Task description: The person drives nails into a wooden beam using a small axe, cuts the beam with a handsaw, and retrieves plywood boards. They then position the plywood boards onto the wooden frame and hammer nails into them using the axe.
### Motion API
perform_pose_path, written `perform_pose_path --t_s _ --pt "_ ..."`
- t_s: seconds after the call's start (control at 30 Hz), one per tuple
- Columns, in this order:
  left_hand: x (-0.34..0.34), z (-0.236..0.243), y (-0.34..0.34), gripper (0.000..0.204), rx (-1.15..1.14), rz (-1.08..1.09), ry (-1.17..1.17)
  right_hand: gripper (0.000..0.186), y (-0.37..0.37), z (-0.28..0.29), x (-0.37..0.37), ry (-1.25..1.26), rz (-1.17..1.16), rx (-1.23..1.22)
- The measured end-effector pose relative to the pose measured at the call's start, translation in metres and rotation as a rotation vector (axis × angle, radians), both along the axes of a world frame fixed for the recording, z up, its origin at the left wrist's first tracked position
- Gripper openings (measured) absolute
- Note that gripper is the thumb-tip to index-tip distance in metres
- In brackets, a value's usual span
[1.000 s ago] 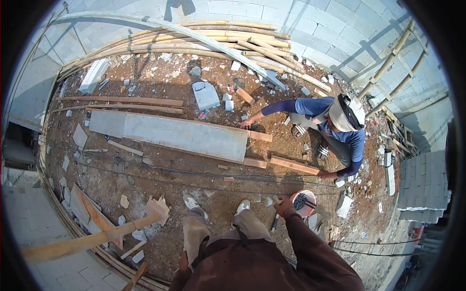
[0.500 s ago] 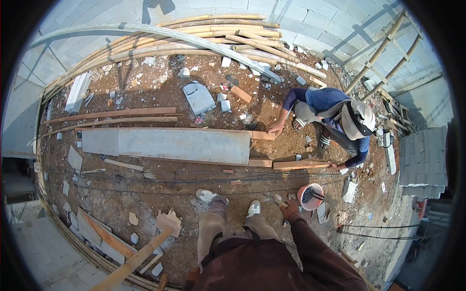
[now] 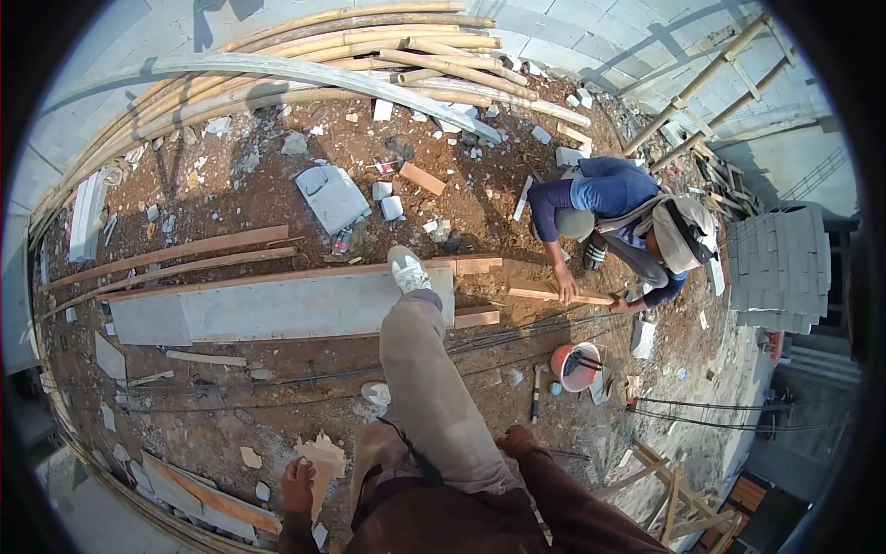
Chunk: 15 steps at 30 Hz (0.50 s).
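Observation:
My left hand (image 3: 299,480), loosely curled with nothing visible in it, hangs beside a bamboo pole (image 3: 321,489) at the lower left. My right hand (image 3: 517,441) hangs low in the middle, fingers curled in and nothing showing in them. A hammer (image 3: 536,395) lies on the dirt just beyond it, beside an orange bucket (image 3: 574,367) with dark handles sticking out. One of my shoes (image 3: 408,270) is on or over the long grey panel (image 3: 277,309), near its right end. The panel has wooden battens (image 3: 476,317) along its sides.
A crouching co-worker (image 3: 618,217) at the right holds a short wooden batten (image 3: 558,295). Bamboo poles (image 3: 369,42) lie along the far block wall. Thin rods (image 3: 305,374) run across the ground. Stacked blocks (image 3: 780,268) stand at the right, a broken block (image 3: 332,198) beyond the panel.
The hammer has left my right hand and lies on the ground. My leg has stepped forward to the panel. My left hand has come into view. The co-worker's batten has shifted with both hands on it.

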<state>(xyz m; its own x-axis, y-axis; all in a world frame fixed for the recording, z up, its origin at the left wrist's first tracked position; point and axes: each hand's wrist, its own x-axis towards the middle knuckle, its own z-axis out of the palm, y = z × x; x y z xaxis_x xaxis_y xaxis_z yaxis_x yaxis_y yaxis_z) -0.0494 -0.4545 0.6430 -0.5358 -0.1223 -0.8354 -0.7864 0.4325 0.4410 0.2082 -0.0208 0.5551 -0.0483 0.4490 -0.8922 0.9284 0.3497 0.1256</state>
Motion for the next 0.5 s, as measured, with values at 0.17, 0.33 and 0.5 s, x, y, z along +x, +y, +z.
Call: perform_pose_path --t_s 0.17,0.33,0.5 --pt "-0.016 -0.043 -0.026 0.042 -0.128 -0.309 -0.210 0.043 0.009 -0.060 -0.063 -0.052 0.127 -0.252" --pt "-0.076 -0.068 -0.003 0.025 -0.265 -1.063 0.202 0.035 0.072 -0.112 -0.182 -0.120 0.143 -0.422" --pt "-0.211 -0.093 0.142 0.023 -0.171 0.248 -0.437 0.040 0.155 -0.138 -0.312 -0.200 0.194 -0.448"
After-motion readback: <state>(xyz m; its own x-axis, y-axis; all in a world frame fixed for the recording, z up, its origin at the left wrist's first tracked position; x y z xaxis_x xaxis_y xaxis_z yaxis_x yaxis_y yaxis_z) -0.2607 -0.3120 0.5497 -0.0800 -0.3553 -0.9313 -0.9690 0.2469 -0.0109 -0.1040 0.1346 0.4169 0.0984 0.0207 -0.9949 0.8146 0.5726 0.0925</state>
